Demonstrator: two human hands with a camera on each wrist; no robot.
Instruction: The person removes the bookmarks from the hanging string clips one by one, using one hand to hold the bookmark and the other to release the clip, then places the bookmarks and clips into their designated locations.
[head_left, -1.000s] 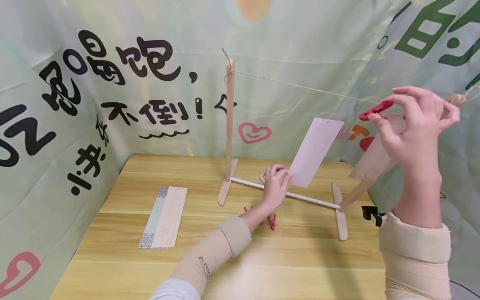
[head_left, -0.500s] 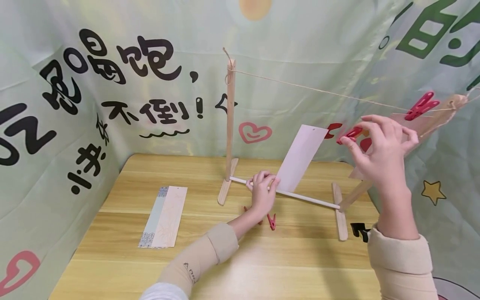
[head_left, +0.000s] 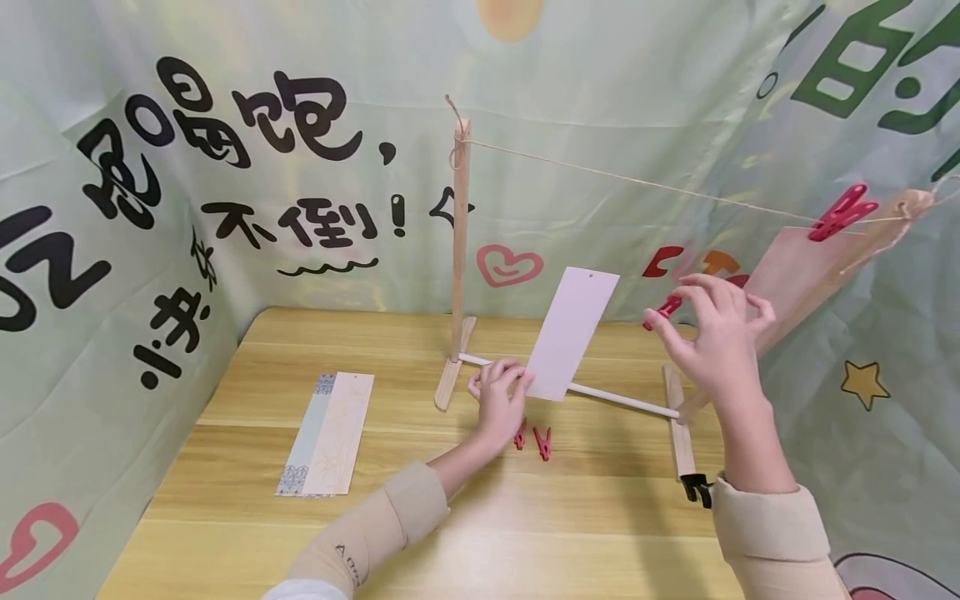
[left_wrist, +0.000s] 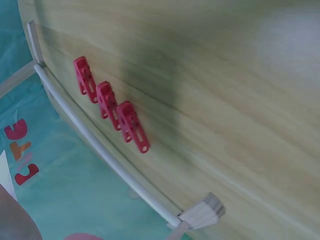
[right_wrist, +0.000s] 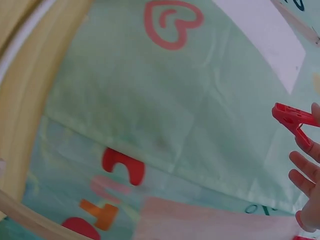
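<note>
My left hand (head_left: 501,406) pinches a pale lilac card (head_left: 573,333) by its lower left edge. The card stands tilted, with a small hole at its top, overlapping the rack's white rod (head_left: 626,402) in the head view. Between right thumb and fingers, my right hand (head_left: 716,342) pinches a red clothespin (head_left: 662,313). The right wrist view shows that clothespin (right_wrist: 290,117) near the card's holed end. Above runs a thin string (head_left: 630,179); at its right end another red clothespin (head_left: 843,215) holds a pinkish card (head_left: 783,271).
A wooden post (head_left: 461,250) bears the string's left end, and a leaning post (head_left: 892,221) its right. Three red clothespins (left_wrist: 107,102) lie on the table before the rod. More patterned cards (head_left: 330,437) lie at the left. A printed cloth (head_left: 300,275) surrounds the table.
The right hand has come down and left from the string with its clothespin, leaving the clipped pinkish card in view. The left hand has moved the lilac card left and lower.
</note>
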